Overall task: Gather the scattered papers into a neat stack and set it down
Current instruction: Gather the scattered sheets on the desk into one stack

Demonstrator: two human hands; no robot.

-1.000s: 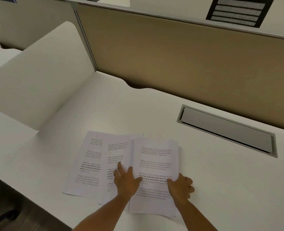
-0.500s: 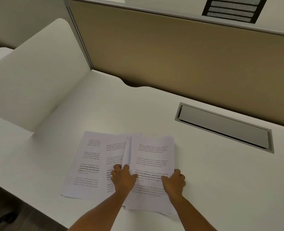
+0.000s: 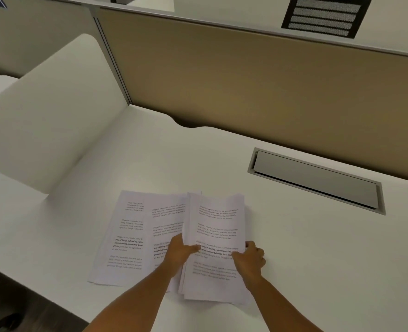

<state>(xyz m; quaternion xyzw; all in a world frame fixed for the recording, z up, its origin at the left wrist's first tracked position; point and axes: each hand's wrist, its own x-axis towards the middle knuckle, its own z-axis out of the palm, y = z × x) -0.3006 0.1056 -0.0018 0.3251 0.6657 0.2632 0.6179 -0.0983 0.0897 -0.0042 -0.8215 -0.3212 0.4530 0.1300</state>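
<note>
Left hand (image 3: pixel 178 254) and right hand (image 3: pixel 249 256) clamp opposite side edges of paper bundle (image 3: pixel 216 236), thumbs on top. Bundle between hands, low on white surface (image 3: pixel 318 248). Two loose sheets (image 3: pixel 136 236) flat at 9 o'clock from bundle, overlapping.

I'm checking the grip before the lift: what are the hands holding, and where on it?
Both hands grip the gathered bundle of papers at mid-height: left hand on its left edge, right hand on its right edge.
</note>
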